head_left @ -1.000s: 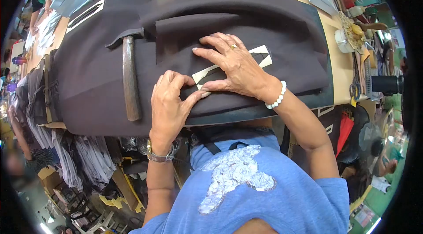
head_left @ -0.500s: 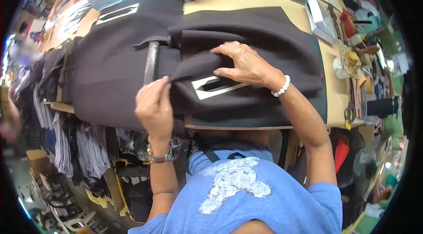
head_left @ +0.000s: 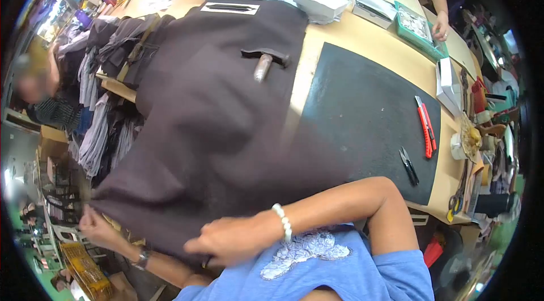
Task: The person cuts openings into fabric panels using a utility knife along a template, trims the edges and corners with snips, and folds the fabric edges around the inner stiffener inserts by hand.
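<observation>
My left hand [head_left: 99,228] is closed on a corner of a dark brown cloth [head_left: 187,165], holding it out to the left. My right hand [head_left: 235,238], smeared by motion, has curled fingers at the cloth's near edge. The cloth is blurred and billows in front of me. A hammer [head_left: 263,63] lies on more dark cloth beyond it; the lower handle is hidden by the moving cloth. A pale-framed slot [head_left: 229,8] shows near the far edge of the dark material.
A black cutting mat [head_left: 362,102] bears a red utility knife [head_left: 426,128] and thread snips [head_left: 408,166]. White boxes [head_left: 323,1] and a green tray [head_left: 416,29] stand at the back, where another person's hand [head_left: 440,26] rests. Scissors [head_left: 455,204] lie at the right edge. Garments [head_left: 96,131] hang at left.
The cloth that lay over the mat has been pulled left and toward me, uncovering the mat, knife and snips. Both hands have moved left and nearer my body; my left hand has left the hammer.
</observation>
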